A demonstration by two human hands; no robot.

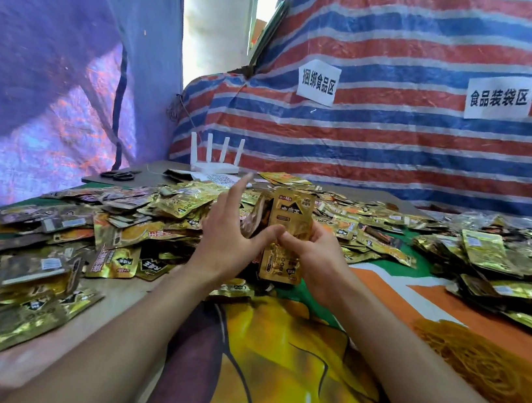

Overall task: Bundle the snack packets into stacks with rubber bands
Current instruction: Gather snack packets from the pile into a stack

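Gripped upright in the right hand (316,258), a stack of gold snack packets (290,218) stands above the middle of the table (131,302). The left hand (231,234) is spread wide with fingers straight, its thumb touching the stack's near face. Print on the packets is too blurred to read. Loose packets (83,227) are heaped at left, with scissors (118,175) and a white router (214,160) behind. On the striped tarp (402,145) hang paper signs reading 捆绑食品区 (318,82) and 食品装袋区 (499,97). More packets (501,268) lie at right, with a pile of tan rubber bands (487,365) nearer.
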